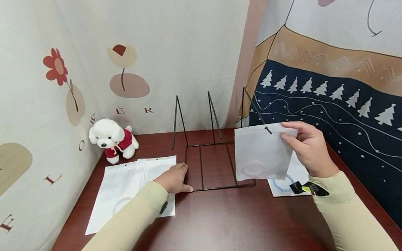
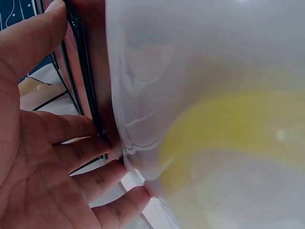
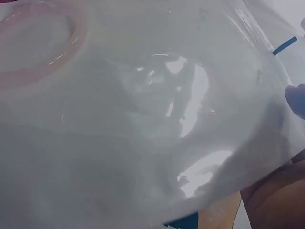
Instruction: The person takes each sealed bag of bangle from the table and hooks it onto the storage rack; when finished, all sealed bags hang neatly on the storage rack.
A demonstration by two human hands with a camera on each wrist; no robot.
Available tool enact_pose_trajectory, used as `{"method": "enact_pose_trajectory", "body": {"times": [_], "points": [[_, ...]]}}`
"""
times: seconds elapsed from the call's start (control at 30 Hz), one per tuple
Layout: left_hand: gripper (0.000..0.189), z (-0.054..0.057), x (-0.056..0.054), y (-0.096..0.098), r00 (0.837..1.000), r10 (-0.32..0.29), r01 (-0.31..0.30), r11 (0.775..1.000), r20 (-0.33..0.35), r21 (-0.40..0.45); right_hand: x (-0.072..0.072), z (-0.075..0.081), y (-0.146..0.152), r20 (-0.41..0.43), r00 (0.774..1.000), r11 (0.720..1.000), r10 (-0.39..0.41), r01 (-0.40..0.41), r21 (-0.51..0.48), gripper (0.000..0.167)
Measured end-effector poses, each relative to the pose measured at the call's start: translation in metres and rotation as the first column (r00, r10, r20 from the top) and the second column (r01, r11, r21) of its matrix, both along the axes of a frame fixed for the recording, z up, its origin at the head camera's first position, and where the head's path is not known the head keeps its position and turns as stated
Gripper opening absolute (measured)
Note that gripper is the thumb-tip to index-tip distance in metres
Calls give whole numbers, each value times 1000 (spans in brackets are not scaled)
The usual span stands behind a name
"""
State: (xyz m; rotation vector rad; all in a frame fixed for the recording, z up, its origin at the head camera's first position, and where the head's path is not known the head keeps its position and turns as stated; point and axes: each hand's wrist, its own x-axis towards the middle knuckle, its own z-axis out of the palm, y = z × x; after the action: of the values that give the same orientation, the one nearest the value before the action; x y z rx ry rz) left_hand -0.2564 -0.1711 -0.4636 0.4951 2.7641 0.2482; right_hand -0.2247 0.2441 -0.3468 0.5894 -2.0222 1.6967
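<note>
My right hand [image 1: 311, 150] pinches the upper right corner of a translucent white zip bag [image 1: 260, 149] between thumb and fingers. A pink ring [image 3: 76, 33] lies inside the bag. The right prong [image 1: 254, 105] of a black wire display rack [image 1: 201, 167] pokes its tip through the hole near the bag's top edge. Low on the rack's left side rests my left hand [image 1: 173, 179], its fingers extended and touching the base wire. Close to that palm in the left wrist view is another bag [image 2: 143, 95], showing a yellow ring [image 2: 190, 119].
Two overlapping white bags [image 1: 104, 199] lie at the left, partly under the left forearm. Behind them sits a white toy dog [image 1: 102, 135] in a red top. A bag with a blue ring [image 1: 276, 186] lies at right, partly hidden. Two other rack prongs [image 1: 214, 111] stand at the back.
</note>
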Motion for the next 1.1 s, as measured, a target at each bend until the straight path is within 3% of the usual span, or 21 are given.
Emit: {"method": "enact_pose_trajectory", "body": {"times": [0.53, 0.77, 0.97, 1.1], "points": [[95, 0, 0, -1, 1000, -22, 22, 1000, -10, 2, -8, -1, -10, -20, 995, 996, -94, 94, -6, 27], [96, 0, 0, 0, 1000, -18, 18, 1000, -3, -4, -12, -3, -10, -59, 997, 998, -52, 51, -23, 27], [96, 0, 0, 0, 1000, -19, 19, 1000, -4, -9, -14, 0, -15, -25, 993, 993, -115, 114, -24, 26], [96, -1, -1, 0, 1000, -22, 22, 1000, -6, -13, -16, 0, -17, -10, 993, 993, -114, 113, -45, 27]]}}
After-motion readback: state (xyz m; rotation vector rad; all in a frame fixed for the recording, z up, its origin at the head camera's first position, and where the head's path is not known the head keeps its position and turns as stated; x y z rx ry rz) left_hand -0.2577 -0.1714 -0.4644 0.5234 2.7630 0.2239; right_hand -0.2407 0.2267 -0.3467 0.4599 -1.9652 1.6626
